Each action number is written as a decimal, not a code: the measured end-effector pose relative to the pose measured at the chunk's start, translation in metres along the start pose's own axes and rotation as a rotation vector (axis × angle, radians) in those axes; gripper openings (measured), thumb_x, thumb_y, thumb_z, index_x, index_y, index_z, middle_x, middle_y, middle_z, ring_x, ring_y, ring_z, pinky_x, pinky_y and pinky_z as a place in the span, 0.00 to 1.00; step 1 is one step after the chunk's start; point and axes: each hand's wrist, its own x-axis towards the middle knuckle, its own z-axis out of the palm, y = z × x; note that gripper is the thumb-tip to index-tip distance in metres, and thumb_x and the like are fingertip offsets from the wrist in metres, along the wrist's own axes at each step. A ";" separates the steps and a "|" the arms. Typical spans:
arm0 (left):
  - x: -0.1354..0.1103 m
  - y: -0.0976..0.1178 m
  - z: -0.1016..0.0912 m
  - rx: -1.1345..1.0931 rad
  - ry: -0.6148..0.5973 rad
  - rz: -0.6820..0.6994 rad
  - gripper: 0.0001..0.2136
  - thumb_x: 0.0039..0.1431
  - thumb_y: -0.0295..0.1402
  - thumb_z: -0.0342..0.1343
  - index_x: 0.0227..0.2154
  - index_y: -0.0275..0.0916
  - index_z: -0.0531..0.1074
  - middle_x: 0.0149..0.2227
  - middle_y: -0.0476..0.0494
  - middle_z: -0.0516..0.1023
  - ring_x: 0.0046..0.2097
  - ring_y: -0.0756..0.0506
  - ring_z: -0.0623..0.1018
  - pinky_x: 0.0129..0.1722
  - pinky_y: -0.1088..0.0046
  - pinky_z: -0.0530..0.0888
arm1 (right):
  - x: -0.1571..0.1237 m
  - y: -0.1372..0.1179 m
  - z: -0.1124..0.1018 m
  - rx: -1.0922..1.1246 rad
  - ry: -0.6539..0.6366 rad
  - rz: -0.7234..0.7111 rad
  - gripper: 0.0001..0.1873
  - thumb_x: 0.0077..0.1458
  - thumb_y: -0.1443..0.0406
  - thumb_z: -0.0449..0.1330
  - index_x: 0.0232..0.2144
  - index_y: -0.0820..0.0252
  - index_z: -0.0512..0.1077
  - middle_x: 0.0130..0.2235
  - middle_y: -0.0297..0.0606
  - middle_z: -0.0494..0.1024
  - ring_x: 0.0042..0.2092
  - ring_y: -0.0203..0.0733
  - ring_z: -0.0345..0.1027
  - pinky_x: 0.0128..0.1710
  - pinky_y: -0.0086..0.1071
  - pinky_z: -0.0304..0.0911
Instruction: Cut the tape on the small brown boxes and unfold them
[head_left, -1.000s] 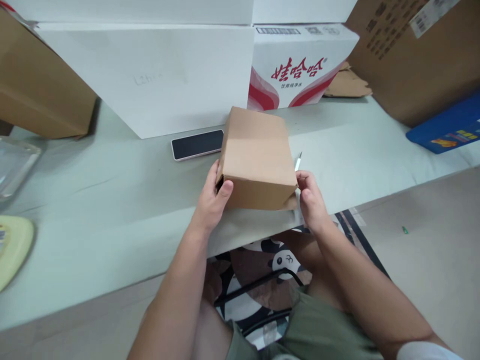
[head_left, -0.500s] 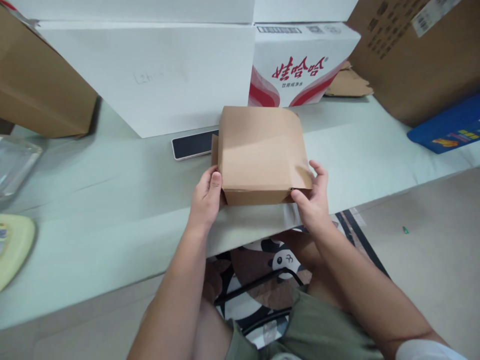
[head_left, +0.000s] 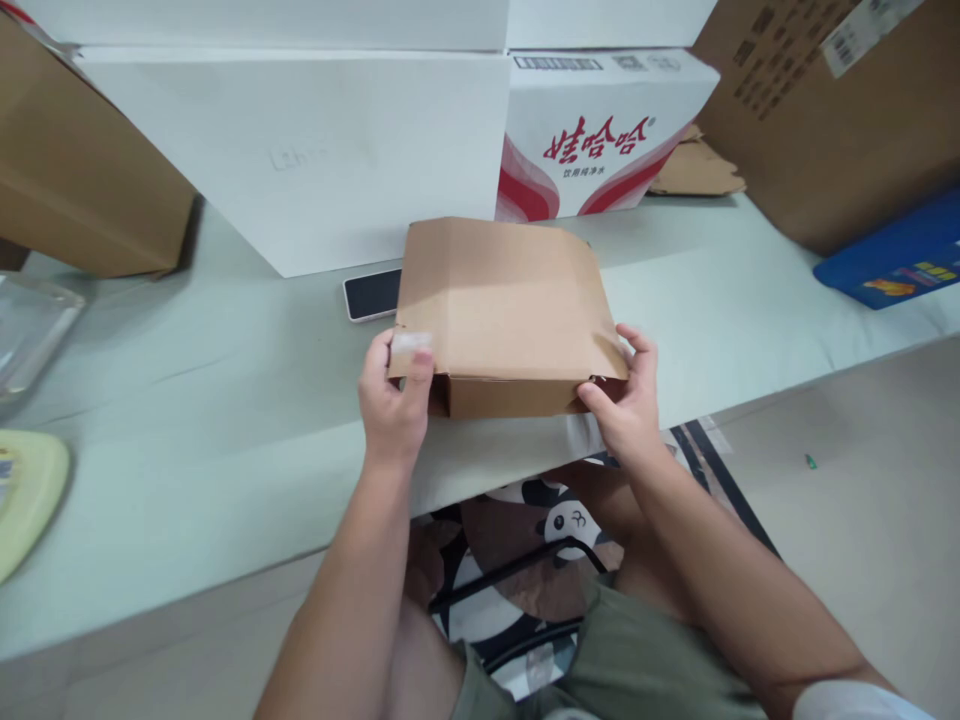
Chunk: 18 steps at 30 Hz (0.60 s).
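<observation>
A small brown cardboard box (head_left: 517,300) lies on the pale green table in front of me. Its left side flap (head_left: 424,270) stands out from the box, with a strip of clear tape (head_left: 412,342) near its front corner. My left hand (head_left: 396,400) pinches that corner, thumb on top and fingers beneath. My right hand (head_left: 622,395) grips the front right corner, its thumb at the front edge and fingers along the side. Behind the flap a phone (head_left: 372,295) lies partly covered.
Large white cartons (head_left: 315,160) stand at the back, one with red lettering (head_left: 600,140). Brown cartons rise at left (head_left: 90,170) and right (head_left: 847,120). A blue package (head_left: 892,260) lies on the right, a clear container (head_left: 34,330) and a light yellow object (head_left: 30,500) on the left.
The left flap has swung up and outward, now covering more of the phone. My left hand has moved left with it; my right hand stays at its corner.
</observation>
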 end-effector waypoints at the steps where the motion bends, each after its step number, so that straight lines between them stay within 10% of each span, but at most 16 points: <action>1: 0.000 -0.001 0.000 -0.058 -0.007 0.006 0.28 0.60 0.64 0.56 0.49 0.45 0.72 0.44 0.43 0.80 0.45 0.41 0.80 0.49 0.62 0.78 | 0.000 -0.001 0.000 -0.001 -0.002 0.000 0.38 0.52 0.49 0.66 0.59 0.43 0.54 0.59 0.46 0.70 0.51 0.53 0.77 0.48 0.51 0.78; 7: 0.003 -0.013 -0.001 -0.152 -0.205 0.064 0.37 0.55 0.63 0.62 0.60 0.49 0.61 0.57 0.36 0.75 0.59 0.35 0.78 0.60 0.55 0.75 | -0.001 -0.005 0.000 -0.009 0.018 0.016 0.36 0.51 0.52 0.66 0.58 0.44 0.55 0.60 0.46 0.70 0.43 0.47 0.76 0.42 0.47 0.78; 18: 0.004 -0.008 0.000 -0.099 -0.182 0.043 0.38 0.54 0.62 0.64 0.58 0.45 0.60 0.56 0.35 0.75 0.59 0.36 0.78 0.61 0.56 0.74 | 0.000 0.001 -0.002 0.040 0.030 0.037 0.36 0.47 0.56 0.70 0.56 0.46 0.61 0.59 0.43 0.68 0.47 0.47 0.74 0.46 0.47 0.77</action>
